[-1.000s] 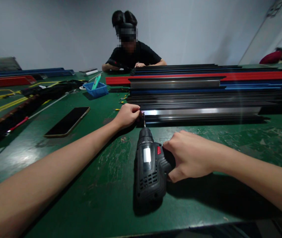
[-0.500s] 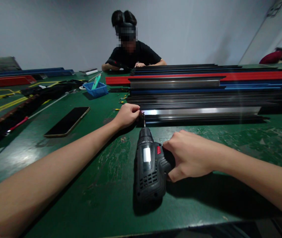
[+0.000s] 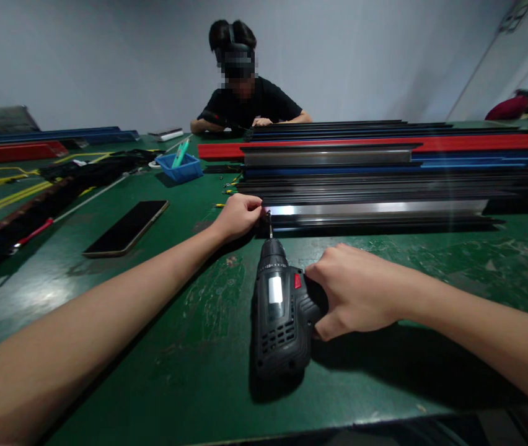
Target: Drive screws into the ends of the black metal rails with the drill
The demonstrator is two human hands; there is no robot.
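Note:
My right hand (image 3: 357, 291) is wrapped around the grip of a black cordless drill (image 3: 276, 316) that has a red button on its side. The drill lies on its side with its bit (image 3: 271, 228) pointing away from me, the tip at the left end of a shiny metal profile (image 3: 375, 209). There my left hand (image 3: 242, 215) is closed on the profile's end, its fingertips beside the bit tip. Those fingertips partly hide the spot, and I cannot tell whether they also pinch a small part.
Stacked black, blue and red profiles (image 3: 454, 144) stretch right behind the work. A phone (image 3: 127, 229) lies left of my left forearm, with a blue basket (image 3: 180, 168) farther back. Dark strips and a red-handled rod (image 3: 36, 232) lie at left. Another person (image 3: 255, 102) works across the green table (image 3: 162, 384).

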